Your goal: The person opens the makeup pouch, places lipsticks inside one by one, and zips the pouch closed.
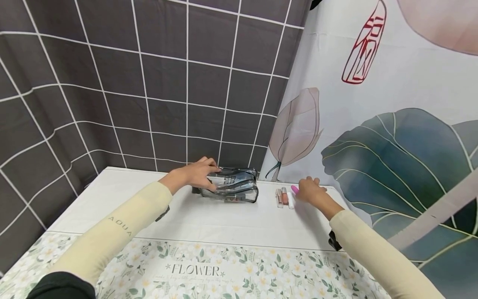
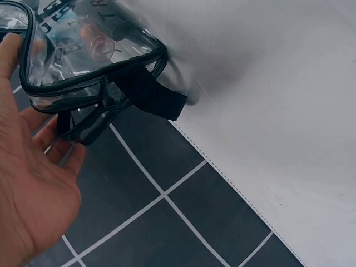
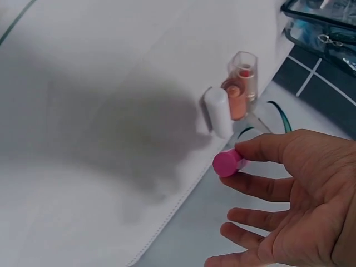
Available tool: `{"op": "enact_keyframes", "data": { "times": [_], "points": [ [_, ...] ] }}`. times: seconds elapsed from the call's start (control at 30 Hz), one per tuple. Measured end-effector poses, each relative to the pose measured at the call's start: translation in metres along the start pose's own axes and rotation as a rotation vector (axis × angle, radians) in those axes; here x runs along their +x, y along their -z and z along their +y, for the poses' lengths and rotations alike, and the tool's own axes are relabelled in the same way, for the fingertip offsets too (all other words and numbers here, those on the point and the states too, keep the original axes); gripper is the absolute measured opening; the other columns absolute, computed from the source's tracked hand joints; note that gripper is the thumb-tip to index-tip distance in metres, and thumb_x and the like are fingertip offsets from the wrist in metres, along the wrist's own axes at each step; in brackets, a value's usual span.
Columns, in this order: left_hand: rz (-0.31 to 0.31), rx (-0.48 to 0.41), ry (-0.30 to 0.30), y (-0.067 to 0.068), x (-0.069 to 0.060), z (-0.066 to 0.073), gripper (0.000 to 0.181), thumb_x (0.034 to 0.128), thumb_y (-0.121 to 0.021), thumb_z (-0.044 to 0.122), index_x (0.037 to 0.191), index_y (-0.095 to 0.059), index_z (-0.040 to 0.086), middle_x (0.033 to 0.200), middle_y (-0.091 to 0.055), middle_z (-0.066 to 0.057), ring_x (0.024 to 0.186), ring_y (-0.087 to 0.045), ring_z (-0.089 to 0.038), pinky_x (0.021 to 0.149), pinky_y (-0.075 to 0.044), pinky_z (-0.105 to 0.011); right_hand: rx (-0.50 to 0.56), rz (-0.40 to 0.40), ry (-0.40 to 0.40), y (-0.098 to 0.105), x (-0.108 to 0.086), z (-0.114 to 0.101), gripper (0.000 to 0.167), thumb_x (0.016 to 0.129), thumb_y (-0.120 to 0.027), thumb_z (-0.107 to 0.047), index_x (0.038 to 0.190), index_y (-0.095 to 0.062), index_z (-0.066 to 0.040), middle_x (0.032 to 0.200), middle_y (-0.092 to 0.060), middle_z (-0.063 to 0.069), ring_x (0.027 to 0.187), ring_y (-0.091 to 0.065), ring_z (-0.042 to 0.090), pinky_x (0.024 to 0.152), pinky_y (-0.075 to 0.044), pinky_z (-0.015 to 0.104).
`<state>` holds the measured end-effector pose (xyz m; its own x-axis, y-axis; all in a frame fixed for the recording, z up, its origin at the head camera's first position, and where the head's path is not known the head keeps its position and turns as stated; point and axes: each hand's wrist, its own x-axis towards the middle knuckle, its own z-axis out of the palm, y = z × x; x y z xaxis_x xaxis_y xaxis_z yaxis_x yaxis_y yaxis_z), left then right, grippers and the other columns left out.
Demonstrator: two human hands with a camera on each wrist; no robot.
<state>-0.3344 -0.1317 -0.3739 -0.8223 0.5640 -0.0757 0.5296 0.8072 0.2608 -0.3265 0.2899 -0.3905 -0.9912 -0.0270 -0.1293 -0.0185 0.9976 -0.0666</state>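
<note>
My left hand (image 1: 198,172) grips one end of the clear pouch (image 1: 239,187) on the surface (image 1: 224,226), and my right hand (image 1: 310,191) pinches a pink tube (image 3: 227,163) just beside three small tubes (image 1: 285,197) set side by side. I'd judge the work part done: those three are grouped, the pink one isn't let go yet, and something reddish (image 2: 97,45) shows inside the pouch. My fingers hide much of the pink tube, and shiny plastic blurs the pouch's contents.

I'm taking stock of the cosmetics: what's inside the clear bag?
Inside the clear bag, a pinkish tube shows through. In the head view, the left hand covers part of one end, hiding what lies behind it; other contents are unclear.
</note>
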Motion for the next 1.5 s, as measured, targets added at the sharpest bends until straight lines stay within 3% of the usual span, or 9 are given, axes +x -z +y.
{"op": "enact_keyframes", "data": {
  "times": [0.3, 0.63, 0.77, 1.13, 1.5],
  "points": [
    [0.001, -0.016, 0.007, 0.000, -0.002, 0.002, 0.082, 0.0989, -0.074, 0.049, 0.168, -0.054, 0.010, 0.163, -0.050, -0.013, 0.144, -0.045, -0.031, 0.116, -0.053, -0.056, -0.004, 0.074, 0.078, 0.004, 0.002, -0.014, 0.023, 0.100, -0.077, -0.013, 0.106, -0.075, 0.009, 0.122, -0.063, 0.034, 0.123, -0.051, 0.053, 0.110, -0.046, 0.085],
    [0.008, -0.013, -0.012, 0.001, -0.001, 0.001, 0.082, 0.0990, -0.075, 0.048, 0.168, -0.055, 0.009, 0.162, -0.050, -0.013, 0.140, -0.045, -0.031, 0.116, -0.052, -0.055, 0.014, 0.152, 0.196, 0.015, 0.000, -0.027, 0.022, 0.100, -0.077, -0.015, 0.084, -0.073, 0.000, 0.118, -0.065, 0.029, 0.115, -0.051, 0.049, 0.096, -0.048, 0.070],
    [0.004, -0.022, -0.006, 0.001, -0.002, 0.002, 0.081, 0.0998, -0.074, 0.048, 0.169, -0.054, 0.009, 0.163, -0.050, -0.013, 0.142, -0.044, -0.031, 0.116, -0.052, -0.056, 0.034, 0.194, 0.243, 0.023, 0.001, -0.035, 0.021, 0.100, -0.076, -0.014, 0.083, -0.076, -0.001, 0.118, -0.067, 0.028, 0.112, -0.051, 0.047, 0.092, -0.047, 0.064],
    [0.007, -0.022, -0.006, 0.001, -0.002, 0.003, 0.081, 0.0996, -0.074, 0.047, 0.168, -0.054, 0.009, 0.163, -0.050, -0.014, 0.143, -0.045, -0.032, 0.118, -0.051, -0.056, 0.042, 0.262, 0.288, 0.033, 0.000, -0.057, 0.024, 0.102, -0.079, -0.019, 0.085, -0.078, -0.002, 0.157, -0.059, 0.035, 0.135, -0.051, 0.057, 0.107, -0.045, 0.072],
    [0.008, -0.022, 0.001, -0.002, -0.001, 0.002, 0.081, 0.0987, -0.075, 0.046, 0.168, -0.054, 0.009, 0.163, -0.050, -0.014, 0.143, -0.044, -0.031, 0.118, -0.051, -0.056, 0.070, 0.316, 0.380, 0.037, -0.002, -0.079, 0.022, 0.103, -0.078, -0.019, 0.089, -0.079, -0.002, 0.159, -0.060, 0.034, 0.143, -0.050, 0.057, 0.113, -0.044, 0.075]
  ]
}}
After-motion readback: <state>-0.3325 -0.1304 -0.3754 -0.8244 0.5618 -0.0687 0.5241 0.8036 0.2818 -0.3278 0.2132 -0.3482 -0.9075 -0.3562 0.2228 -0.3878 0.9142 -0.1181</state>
